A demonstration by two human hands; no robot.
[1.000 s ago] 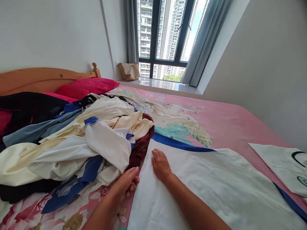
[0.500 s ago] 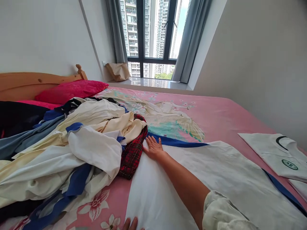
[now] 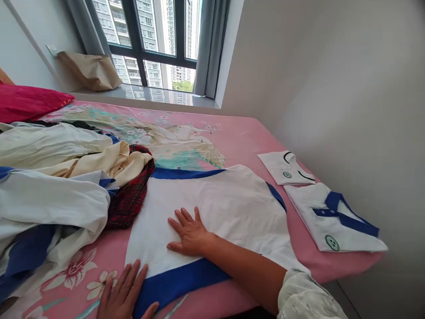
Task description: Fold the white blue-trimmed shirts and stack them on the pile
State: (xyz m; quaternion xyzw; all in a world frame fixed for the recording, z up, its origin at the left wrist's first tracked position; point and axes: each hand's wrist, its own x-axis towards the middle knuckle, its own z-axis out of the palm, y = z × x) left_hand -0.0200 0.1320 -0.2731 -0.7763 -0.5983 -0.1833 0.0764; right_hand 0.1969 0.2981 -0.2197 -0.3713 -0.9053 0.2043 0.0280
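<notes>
A white shirt with blue side panels (image 3: 229, 195) lies spread flat on the pink bed. My right hand (image 3: 189, 232) rests palm down on its white cloth, fingers spread. At the shirt's near left corner is my left hand (image 3: 124, 292), flat with fingers stretched out, partly on the blue edge and partly over the flowered sheet (image 3: 76, 270). Neither hand grips anything. The lower part of my left hand is cut off by the frame's bottom edge.
To the left lies a heap of clothes (image 3: 59, 195) with a red plaid garment (image 3: 129, 199) at its edge. Two folded shirts, one plain white (image 3: 274, 166) and one with a blue collar (image 3: 325, 221), lie on the right. A paper bag (image 3: 93, 71) stands on the windowsill.
The view has turned right, bringing the folded shirts fully in. My right hand has moved from the shirt's far blue edge back towards its middle. More of my left hand shows.
</notes>
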